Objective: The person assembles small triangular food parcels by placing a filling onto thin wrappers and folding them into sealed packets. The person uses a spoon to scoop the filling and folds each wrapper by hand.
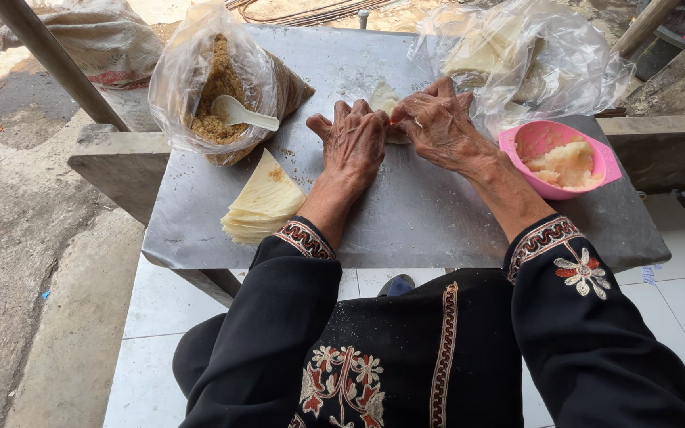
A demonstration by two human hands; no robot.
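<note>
Both hands press a wrapper, apparently, between filling bag and pink bowl.

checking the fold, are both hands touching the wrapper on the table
Touching. The head view shows the left hand and right hand pressed flat on the pale wrapper, fingers covering most of it, with no gap visible on the metal table.

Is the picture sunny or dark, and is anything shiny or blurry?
Head view: soft daylight, no hard shadows; the clear plastic bag of pale wrappers glints white; the grey metal table has a dull sheen; both hands, left and right, look sharp.
</note>
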